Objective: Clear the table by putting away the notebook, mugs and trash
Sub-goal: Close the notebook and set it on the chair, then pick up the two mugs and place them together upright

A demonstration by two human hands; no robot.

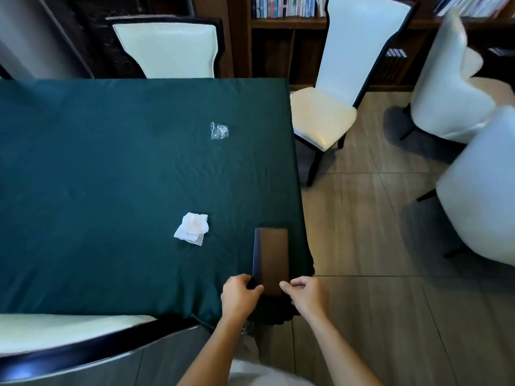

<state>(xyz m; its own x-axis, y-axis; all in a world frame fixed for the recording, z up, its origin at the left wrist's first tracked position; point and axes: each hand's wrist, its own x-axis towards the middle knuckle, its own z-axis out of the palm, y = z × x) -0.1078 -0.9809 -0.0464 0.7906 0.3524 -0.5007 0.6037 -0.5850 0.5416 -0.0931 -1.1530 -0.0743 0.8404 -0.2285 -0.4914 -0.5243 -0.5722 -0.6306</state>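
Notebook [269,260] at table's [111,162] near right corner; tissue [192,228] left, bag [219,131] farther back.

Both bare forearms reach in from about 6 o'clock toward 12, converging slightly. The left hand [239,295] sits at roughly 11 o'clock of the right hand [306,295], fingers curled and thumb pointing toward 3. The right hand's fingers are bent inward, thumb aimed toward 9.

Bare forearms, pale top [267,377]

one notebook [269,261], one tissue [191,227], one wrapper [219,131]
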